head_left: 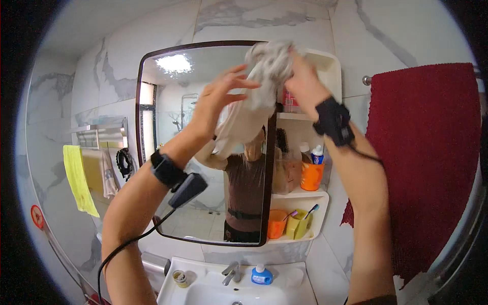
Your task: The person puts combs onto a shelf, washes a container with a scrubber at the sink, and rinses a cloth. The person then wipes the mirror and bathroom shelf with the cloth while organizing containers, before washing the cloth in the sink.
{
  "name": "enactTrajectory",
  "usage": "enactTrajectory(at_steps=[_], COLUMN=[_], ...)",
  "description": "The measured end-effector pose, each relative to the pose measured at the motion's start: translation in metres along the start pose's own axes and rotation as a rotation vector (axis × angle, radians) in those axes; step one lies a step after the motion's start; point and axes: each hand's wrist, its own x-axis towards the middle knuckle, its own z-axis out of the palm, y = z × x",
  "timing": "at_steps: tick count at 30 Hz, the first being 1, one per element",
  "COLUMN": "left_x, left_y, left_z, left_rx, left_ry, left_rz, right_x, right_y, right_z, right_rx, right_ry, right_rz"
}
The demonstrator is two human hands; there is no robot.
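A whitish-grey cloth [274, 63], bunched at the top and hanging loose below, is held up in front of the mirror [188, 213]. My right hand [305, 79] grips its bunched part near the mirror's upper right corner; motion blurs the fingers. Just left of the cloth is my left hand [218, 96], raised with its fingers apart; whether its fingertips touch the cloth I cannot tell. Both wrists wear black straps with cables. Part of the mirror is covered by the hanging cloth, and a person's reflection shows in the glass.
Right of the mirror, a white shelf [300, 196] bears orange cups [312, 177], a yellow cup [297, 229] and toothbrushes. Below are a sink [203, 295], faucet [232, 273] and blue bottle [262, 275]. A dark red towel [422, 152] hangs right, a yellow towel [79, 178] left.
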Motion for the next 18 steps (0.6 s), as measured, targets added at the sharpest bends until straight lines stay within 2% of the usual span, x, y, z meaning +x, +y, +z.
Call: enactTrajectory(at_steps=[1,2,3,5,7,8,9,10,12,13,14,16,17,18], left_x=[-0.009,-0.019,-0.032,-0.061,-0.095,-0.111,-0.123,-0.138,-0.159,-0.17,-0.174,-0.176,-0.185,-0.186], left_y=[-0.004,-0.009,-0.024,-0.053,-0.072,-0.081,-0.081,-0.1,-0.107,-0.117,-0.116,-0.115,-0.142,-0.134], left_z=[-0.017,-0.037,-0.062,-0.108,-0.15,-0.17,-0.187,-0.212,-0.244,-0.258,-0.257,-0.254,-0.276,-0.255], left_rx=[0.11,0.219,0.466,0.911,1.26,1.408,1.413,1.592,1.211,0.778,0.722,0.24,0.3,0.423], left_ry=[0.073,0.145,0.252,0.44,0.565,0.615,0.619,0.709,0.666,0.6,0.64,0.557,0.399,0.501], left_rz=[-0.01,-0.019,-0.046,-0.126,-0.219,-0.257,-0.38,-0.33,-0.603,-0.517,-0.65,-0.698,-0.815,-0.77], right_x=[0.024,0.042,0.058,0.095,0.101,0.112,0.121,0.11,0.172,0.141,0.146,0.157,0.168,0.185], right_y=[-0.01,-0.022,-0.037,-0.065,-0.084,-0.088,-0.089,-0.087,-0.076,-0.072,-0.066,-0.066,-0.069,-0.072], right_z=[0.007,0.006,0.001,-0.006,-0.016,-0.034,-0.043,-0.04,-0.086,-0.062,-0.061,-0.066,-0.068,-0.069], right_rx=[-0.016,-0.342,-0.666,-1.131,-1.324,-1.614,-1.905,-2.028,-2.111,-2.346,-2.321,-2.271,-2.297,-2.32], right_ry=[0.123,0.197,0.269,0.475,0.346,0.359,0.369,0.273,0.044,0.099,0.1,0.105,0.021,-0.069], right_rz=[-0.112,-0.378,-0.642,-0.821,-0.769,-0.817,-0.871,-0.648,-0.397,-0.18,-0.225,-0.313,-0.324,-0.338])
